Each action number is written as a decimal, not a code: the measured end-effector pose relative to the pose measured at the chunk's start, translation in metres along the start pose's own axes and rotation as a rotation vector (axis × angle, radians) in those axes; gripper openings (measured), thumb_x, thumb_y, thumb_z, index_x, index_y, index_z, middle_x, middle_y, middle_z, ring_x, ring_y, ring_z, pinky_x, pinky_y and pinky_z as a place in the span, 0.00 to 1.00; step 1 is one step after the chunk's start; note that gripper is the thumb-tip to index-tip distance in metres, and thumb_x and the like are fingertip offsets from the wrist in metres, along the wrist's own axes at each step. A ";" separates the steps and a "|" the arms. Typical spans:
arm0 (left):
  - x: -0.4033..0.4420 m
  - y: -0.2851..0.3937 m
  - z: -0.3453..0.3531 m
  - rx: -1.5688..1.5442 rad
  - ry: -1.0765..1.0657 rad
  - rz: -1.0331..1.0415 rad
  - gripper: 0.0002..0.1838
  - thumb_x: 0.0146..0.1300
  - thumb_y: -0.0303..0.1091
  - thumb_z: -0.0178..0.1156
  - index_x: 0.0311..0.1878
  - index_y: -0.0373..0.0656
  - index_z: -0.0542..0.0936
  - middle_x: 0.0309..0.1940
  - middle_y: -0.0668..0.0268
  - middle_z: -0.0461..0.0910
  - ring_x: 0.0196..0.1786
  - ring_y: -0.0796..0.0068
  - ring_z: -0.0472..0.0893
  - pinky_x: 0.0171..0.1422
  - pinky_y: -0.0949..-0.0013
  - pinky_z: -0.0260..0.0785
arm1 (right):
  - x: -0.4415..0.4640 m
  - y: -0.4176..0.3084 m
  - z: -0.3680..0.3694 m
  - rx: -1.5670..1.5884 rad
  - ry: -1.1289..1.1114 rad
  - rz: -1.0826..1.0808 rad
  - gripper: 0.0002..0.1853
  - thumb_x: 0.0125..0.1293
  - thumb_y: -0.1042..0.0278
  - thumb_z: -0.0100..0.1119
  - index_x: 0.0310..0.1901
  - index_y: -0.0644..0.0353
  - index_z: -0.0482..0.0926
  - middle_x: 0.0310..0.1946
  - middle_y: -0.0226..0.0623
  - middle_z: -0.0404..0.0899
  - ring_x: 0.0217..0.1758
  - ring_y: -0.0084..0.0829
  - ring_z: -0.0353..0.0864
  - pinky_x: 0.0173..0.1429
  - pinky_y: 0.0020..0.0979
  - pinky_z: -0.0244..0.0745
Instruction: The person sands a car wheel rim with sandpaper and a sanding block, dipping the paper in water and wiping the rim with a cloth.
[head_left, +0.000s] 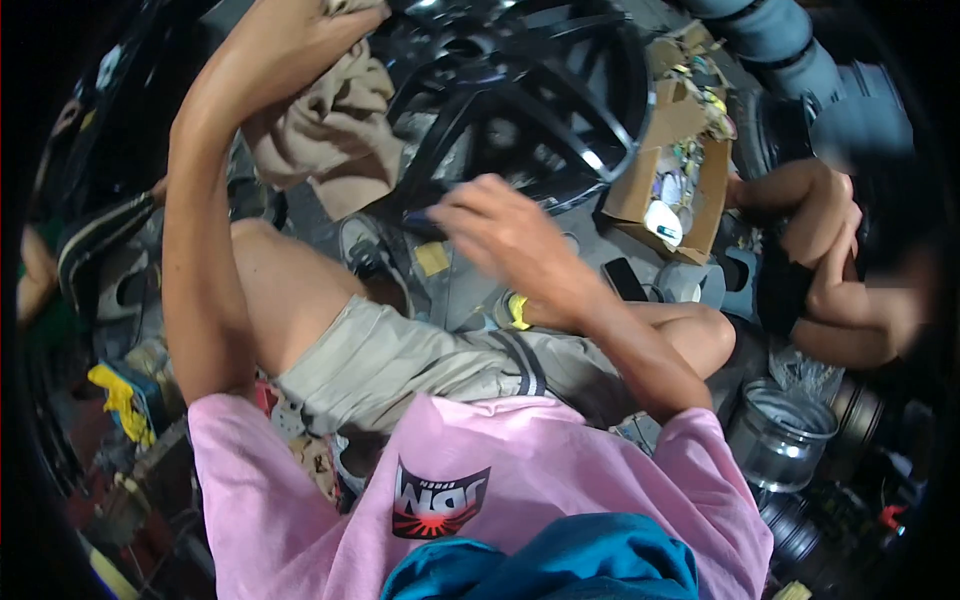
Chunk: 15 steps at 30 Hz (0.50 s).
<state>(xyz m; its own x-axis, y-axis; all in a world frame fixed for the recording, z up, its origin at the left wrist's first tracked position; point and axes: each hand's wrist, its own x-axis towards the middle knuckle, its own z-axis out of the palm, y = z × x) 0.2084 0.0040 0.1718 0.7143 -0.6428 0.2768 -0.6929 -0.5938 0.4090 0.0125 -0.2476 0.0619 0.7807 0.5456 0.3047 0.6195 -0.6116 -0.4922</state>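
Observation:
At the top, my left hand (345, 24) is closed around a crumpled beige cloth (345, 130). The cloth hangs over the left edge of a black multi-spoke alloy wheel (568, 115). My right hand (505, 235) is blurred by motion near the wheel's lower rim, its fingers bent together. A small dark bluish thing shows at those fingertips, too smeared to name.
Right of the wheel stands an open cardboard box (625, 185) of small items. A phone (625, 280) lies below it. Another person's arm (800, 195) and legs are at the right. A silver metal wheel (780, 440) sits lower right, and a yellow cloth (125, 405) lies at left.

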 end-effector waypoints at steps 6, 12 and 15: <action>0.006 0.049 0.042 -0.325 0.061 -0.146 0.17 0.82 0.40 0.58 0.55 0.36 0.88 0.35 0.68 0.84 0.41 0.82 0.79 0.49 0.71 0.72 | -0.012 0.015 -0.019 0.059 0.095 0.109 0.09 0.65 0.72 0.69 0.44 0.66 0.89 0.40 0.40 0.83 0.48 0.45 0.83 0.54 0.44 0.82; -0.047 0.095 0.098 -0.505 -0.207 -0.072 0.13 0.76 0.34 0.68 0.54 0.33 0.85 0.44 0.54 0.88 0.47 0.65 0.87 0.57 0.62 0.77 | -0.039 0.034 -0.051 -0.168 0.023 0.224 0.08 0.62 0.69 0.68 0.40 0.64 0.88 0.42 0.42 0.83 0.49 0.47 0.83 0.53 0.45 0.83; -0.075 0.111 0.098 -0.276 -0.258 0.152 0.25 0.64 0.28 0.74 0.62 0.30 0.79 0.59 0.44 0.82 0.64 0.38 0.80 0.71 0.47 0.71 | -0.038 0.009 -0.003 -0.020 0.253 0.142 0.11 0.57 0.71 0.72 0.41 0.64 0.86 0.47 0.41 0.82 0.51 0.46 0.82 0.58 0.43 0.82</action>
<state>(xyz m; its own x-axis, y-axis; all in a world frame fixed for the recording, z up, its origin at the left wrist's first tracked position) 0.0678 -0.0612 0.1113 0.5331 -0.8346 0.1392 -0.7113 -0.3529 0.6079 -0.0114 -0.2759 0.0482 0.8539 0.2949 0.4288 0.5020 -0.6839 -0.5294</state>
